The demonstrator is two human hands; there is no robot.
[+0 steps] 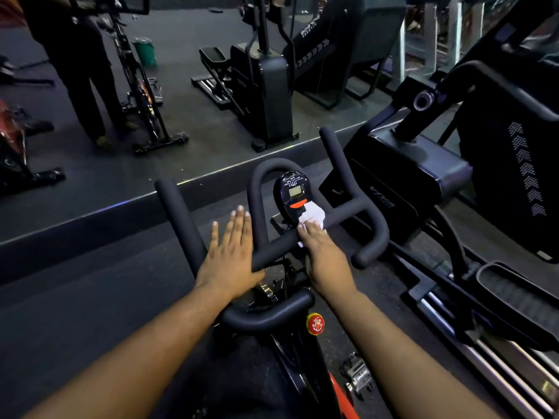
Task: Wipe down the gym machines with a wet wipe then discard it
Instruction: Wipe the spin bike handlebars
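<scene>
Two hands on a spin bike here, both over the black foam handlebar [341,217]. The left hand [231,249] lies flat, fingers straight and together, palm resting by the left side of the centre loop, gripping nothing. The right hand [322,255] presses a crumpled white wet wipe [313,217] onto the crossbar with fairly straight fingers, so it's pushing rather than clenching; the wipe sits just below the little console [292,195] with its grey screen and orange button, touching its lower edge. A red round knob [314,324] sits lower on the frame, near the right forearm. A pedal [357,375] shows bottom right. An elliptical machine [423,170] stands just to the right, and a mirror [181,86] ahead reflects a standing person [75,55] beside another bike.
</scene>
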